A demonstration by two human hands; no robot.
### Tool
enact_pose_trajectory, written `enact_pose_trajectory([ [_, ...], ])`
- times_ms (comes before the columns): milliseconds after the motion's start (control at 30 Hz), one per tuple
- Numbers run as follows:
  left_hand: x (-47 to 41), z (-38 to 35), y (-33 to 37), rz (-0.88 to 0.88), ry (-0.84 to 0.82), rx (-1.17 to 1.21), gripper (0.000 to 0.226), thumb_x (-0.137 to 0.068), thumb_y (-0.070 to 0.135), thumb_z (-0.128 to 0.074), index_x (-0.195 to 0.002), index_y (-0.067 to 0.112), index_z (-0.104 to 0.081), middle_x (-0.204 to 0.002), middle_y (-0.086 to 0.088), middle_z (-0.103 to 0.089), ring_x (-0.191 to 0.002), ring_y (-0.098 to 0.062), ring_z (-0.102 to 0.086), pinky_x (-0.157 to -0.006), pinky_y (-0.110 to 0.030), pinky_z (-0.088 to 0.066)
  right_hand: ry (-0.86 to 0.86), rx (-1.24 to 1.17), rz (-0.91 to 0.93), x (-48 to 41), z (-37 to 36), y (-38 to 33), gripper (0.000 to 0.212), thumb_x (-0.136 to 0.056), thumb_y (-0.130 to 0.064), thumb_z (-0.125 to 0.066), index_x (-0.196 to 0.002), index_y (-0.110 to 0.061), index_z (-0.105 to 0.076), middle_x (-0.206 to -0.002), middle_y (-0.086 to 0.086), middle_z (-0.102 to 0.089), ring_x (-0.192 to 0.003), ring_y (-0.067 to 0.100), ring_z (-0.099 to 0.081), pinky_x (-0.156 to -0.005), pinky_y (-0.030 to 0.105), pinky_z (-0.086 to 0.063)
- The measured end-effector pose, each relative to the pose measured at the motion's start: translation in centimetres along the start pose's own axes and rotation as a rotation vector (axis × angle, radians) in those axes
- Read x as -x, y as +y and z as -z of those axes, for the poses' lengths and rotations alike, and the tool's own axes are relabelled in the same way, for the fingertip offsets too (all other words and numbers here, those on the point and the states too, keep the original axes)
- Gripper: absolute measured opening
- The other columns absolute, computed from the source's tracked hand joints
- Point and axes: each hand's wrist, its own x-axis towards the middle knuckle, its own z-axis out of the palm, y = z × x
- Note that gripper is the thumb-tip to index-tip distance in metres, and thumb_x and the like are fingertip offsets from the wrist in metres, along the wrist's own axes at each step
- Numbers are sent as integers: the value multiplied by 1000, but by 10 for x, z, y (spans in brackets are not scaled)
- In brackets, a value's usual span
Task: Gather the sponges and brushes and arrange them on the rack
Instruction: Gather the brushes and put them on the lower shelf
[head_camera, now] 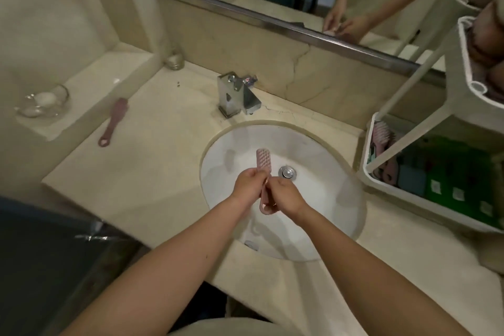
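Observation:
Over the white sink basin (pixel 321 215), both hands hold one pink brush (pixel 263 159), bristle head pointing away from me. My left hand (pixel 248 183) grips the handle just under the head; my right hand (pixel 286 195) holds the lower handle, whose looped end sticks out below. A second, darker pink brush (pixel 114 121) lies on the counter at the left. The white tiered rack (pixel 452 106) stands at the right. Its bottom shelf holds a pink brush (pixel 381 136) and green and blue sponges (pixel 447 185).
A chrome tap (pixel 236 95) stands behind the basin, with the drain plug (pixel 287 172) near my hands. A glass bowl (pixel 43 102) sits on the raised ledge at the left and a small glass jar (pixel 174 60) in the corner. A mirror runs along the back wall.

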Motion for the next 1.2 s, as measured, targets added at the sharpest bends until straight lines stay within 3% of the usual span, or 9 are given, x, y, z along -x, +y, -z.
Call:
enact_pose_trajectory([
  [67,13,4,1,-23,61,45,20,-93,22,-51,-97,7,-63,-90,-6,-68,-81,-23,-64,-81,-35,-52,-44,60,36,9,0,-2,41,-99,-18,-33,-65,-11,-55,-59,4,-58,-54,20,-56,-57,30,-46],
  [167,33,17,6,-41,142,165,20,-97,20,-46,-111,9,-55,-104,-6,-68,-75,-20,-66,-73,-32,-53,-61,149,91,18,-4,-8,35,-93,-10,-37,-69,-12,-63,-59,0,-61,-55,19,-56,-56,28,-44],
  [267,46,36,9,-74,219,217,18,-98,21,-44,-112,13,-52,-96,-4,-66,-80,-21,-66,-77,-34,-52,-22,143,125,18,-13,-20,29,-92,-7,-40,-77,-9,-65,-66,2,-62,-57,19,-58,-56,27,-45],
  [367,48,62,13,-94,307,256,20,-98,22,-44,-114,12,-51,-86,-3,-62,-68,-17,-59,-66,-27,-49,-15,111,154,14,-29,-40,27,-91,-8,-41,-80,-11,-66,-70,7,-63,-59,20,-59,-60,29,-47],
  [533,36,115,19,-112,450,284,13,-99,19,-42,-106,10,-49,-82,-2,-56,-58,-14,-46,-54,-24,-39,-54,9,154,-2,-69,-74,22,-93,-9,-43,-92,-8,-65,-75,8,-64,-62,19,-60,-64,31,-47],
  [733,-6,202,30,-157,568,254,10,-99,16,-42,-93,11,-48,-86,-3,-54,-61,-14,-46,-50,-25,-34,-109,-165,76,-47,-140,-116,24,-96,-11,-40,-105,-11,-62,-87,7,-69,-72,18,-61,-65,28,-48],
  [867,-37,262,43,-164,586,195,10,-99,16,-42,-95,11,-49,-82,0,-53,-63,-12,-48,-52,-26,-36,-124,-199,19,-84,-193,-145,25,-96,-9,-39,-108,-12,-60,-97,10,-71,-75,17,-60,-66,29,-47],
  [1000,-71,314,53,-184,600,29,12,-95,24,-45,-86,19,-50,-75,0,-53,-71,-23,-51,-67,-37,-43,-116,-256,-16,-124,-239,-168,25,-95,-5,-40,-112,-12,-58,-104,10,-69,-78,17,-59,-63,26,-48],
  [1200,-102,358,61,-171,529,-181,22,-95,32,-46,-95,11,-53,-75,-1,-53,-68,-20,-48,-61,-33,-38,-165,-339,-92,-166,-287,-189,22,-91,-5,-52,-109,-18,-52,-71,0,-54,-54,12,-47,-50,22,-40],
])
